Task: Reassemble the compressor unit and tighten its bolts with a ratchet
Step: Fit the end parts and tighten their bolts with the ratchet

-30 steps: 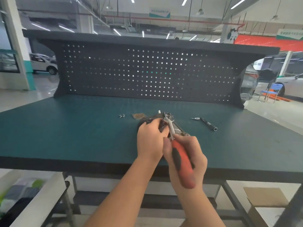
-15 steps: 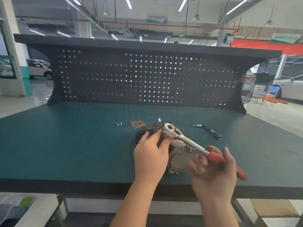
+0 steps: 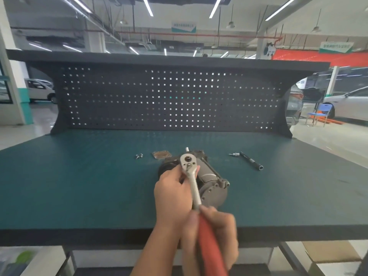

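Note:
The grey metal compressor unit [image 3: 213, 188] lies on its side on the green workbench [image 3: 79, 186], its round end cover facing me. A ratchet [image 3: 192, 176] with a silver head and red handle sits on top of the unit, its handle pointing toward me. My right hand [image 3: 217, 230] grips the red handle. My left hand [image 3: 173, 194] holds the left side of the compressor, with fingers curled up by the ratchet head. The unit's left part is hidden behind that hand.
Loose bolts [image 3: 139, 155] and a brown gasket-like plate [image 3: 161, 154] lie behind the unit on the left. A black extension bar [image 3: 252, 161] and a small socket bit [image 3: 235, 154] lie to the right. A dark pegboard [image 3: 169, 98] closes the back.
The ratchet handle has swung from pointing right back toward me, my right hand moving with it. My left hand has stayed on the compressor.

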